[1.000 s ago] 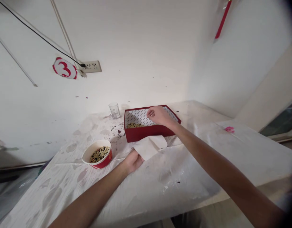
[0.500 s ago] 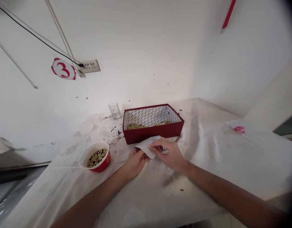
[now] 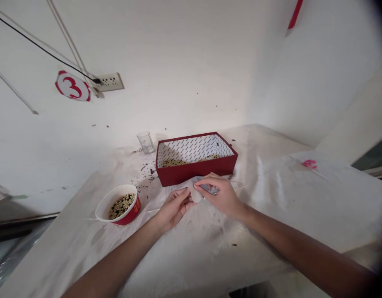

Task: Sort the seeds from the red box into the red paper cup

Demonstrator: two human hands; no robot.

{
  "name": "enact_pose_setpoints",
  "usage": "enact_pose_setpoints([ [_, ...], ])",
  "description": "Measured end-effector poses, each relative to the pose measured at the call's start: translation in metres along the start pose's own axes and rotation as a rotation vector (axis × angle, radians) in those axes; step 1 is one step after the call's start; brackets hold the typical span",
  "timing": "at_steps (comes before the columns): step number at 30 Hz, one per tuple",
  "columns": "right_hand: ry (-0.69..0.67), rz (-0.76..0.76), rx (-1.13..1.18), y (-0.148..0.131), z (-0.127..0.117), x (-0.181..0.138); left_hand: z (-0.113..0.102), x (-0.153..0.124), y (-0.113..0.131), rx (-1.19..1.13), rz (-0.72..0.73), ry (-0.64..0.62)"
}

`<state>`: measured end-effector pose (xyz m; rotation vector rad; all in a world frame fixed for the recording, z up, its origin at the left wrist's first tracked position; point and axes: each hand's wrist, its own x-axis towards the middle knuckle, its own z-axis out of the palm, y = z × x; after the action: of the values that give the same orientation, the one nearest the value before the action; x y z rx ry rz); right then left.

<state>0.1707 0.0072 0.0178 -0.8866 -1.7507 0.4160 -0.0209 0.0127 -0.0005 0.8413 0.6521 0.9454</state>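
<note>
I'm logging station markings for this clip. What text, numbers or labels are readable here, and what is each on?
"3", in red, on the red-rimmed sign on the wall.
Yellow print on the red bowl: too blurred to read.
Dark repeated print lining the box: too small to read.
Pink sticker on the table: nothing legible.
Paper: no writing seen.

A red "3" on a round white wall sign, beside the socket strip.
</note>
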Motion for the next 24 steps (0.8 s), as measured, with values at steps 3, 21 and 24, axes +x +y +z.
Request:
enact_pose_setpoints([
  [3,-0.047,0.015,0.033,-0.0012,-0.0004,0.0002,-0.0013,0.0012,-0.0011,0.027,-0.002,-0.031],
  [21,-0.126,0.046,0.125,-0.0061,-0.0013,-0.0021,0.0004,-0.0019,0.0002,0.013,-0.002,-0.062],
  [24,-0.140,0.044,0.135,-0.0074,-0.0010,-0.0029,0.0007,-0.0027,0.0018,-0.010,-0.010,-0.066],
])
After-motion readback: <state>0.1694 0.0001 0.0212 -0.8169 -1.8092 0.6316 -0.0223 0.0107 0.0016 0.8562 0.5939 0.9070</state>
